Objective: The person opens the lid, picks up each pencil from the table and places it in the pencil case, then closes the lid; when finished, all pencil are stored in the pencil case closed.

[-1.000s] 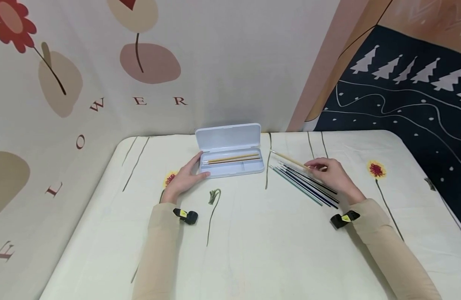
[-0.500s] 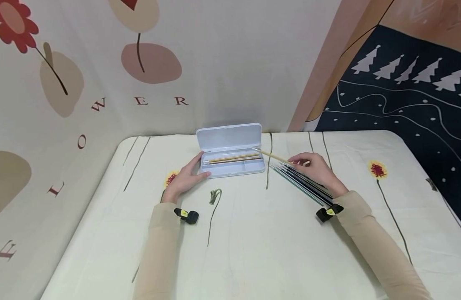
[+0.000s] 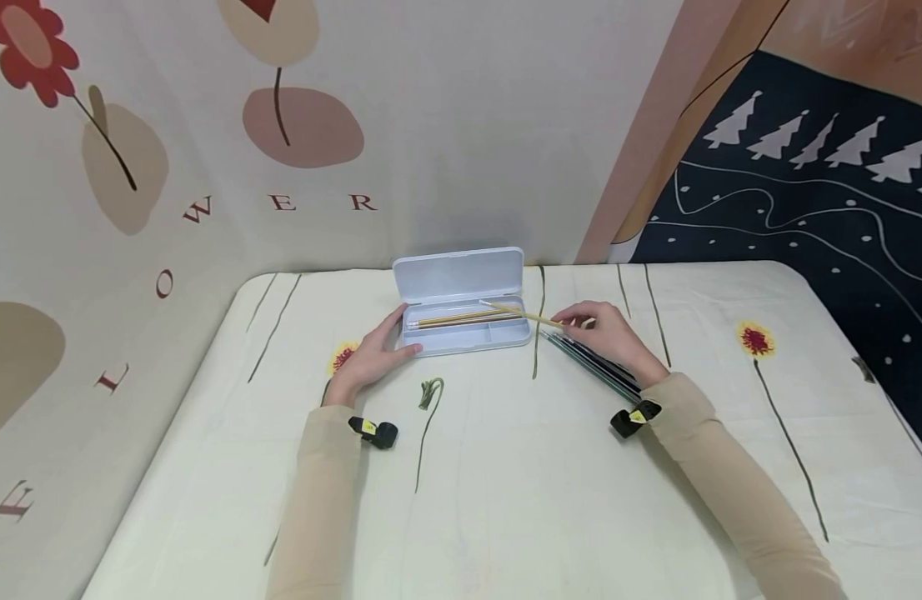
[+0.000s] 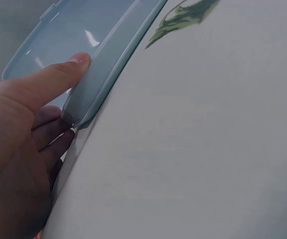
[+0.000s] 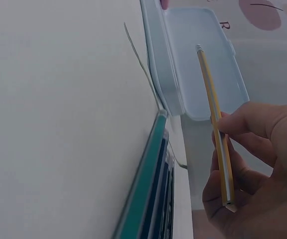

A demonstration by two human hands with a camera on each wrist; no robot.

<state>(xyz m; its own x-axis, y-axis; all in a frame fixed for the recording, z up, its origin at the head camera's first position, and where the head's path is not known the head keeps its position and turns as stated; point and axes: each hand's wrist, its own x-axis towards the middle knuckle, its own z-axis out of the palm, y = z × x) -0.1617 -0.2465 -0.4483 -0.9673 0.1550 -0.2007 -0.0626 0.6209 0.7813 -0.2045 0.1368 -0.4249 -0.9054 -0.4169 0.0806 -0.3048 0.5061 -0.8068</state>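
A pale blue pencil case (image 3: 448, 339) lies with its lid (image 3: 461, 275) raised at the back of the table. A few pencils (image 3: 461, 320) are in its long compartment. My left hand (image 3: 371, 357) holds the case's left end; in the left wrist view the thumb (image 4: 66, 74) presses over the front wall, with the fingers around the corner. My right hand (image 3: 609, 335) pinches a yellow pencil (image 5: 209, 82) with a pale stripe between thumb and fingers. The pencil's far end overlaps the case's right half in the head view.
Several dark and teal pencils (image 3: 592, 360) lie in a bundle right of the case, under my right hand. A white cloth (image 3: 491, 483) with printed flowers covers the table. A patterned backdrop (image 3: 461, 125) rises just behind the case.
My right hand has moved left with the yellow pencil, from over the bundle until the pencil's far end reaches over the case. The left hand has stayed on the case.
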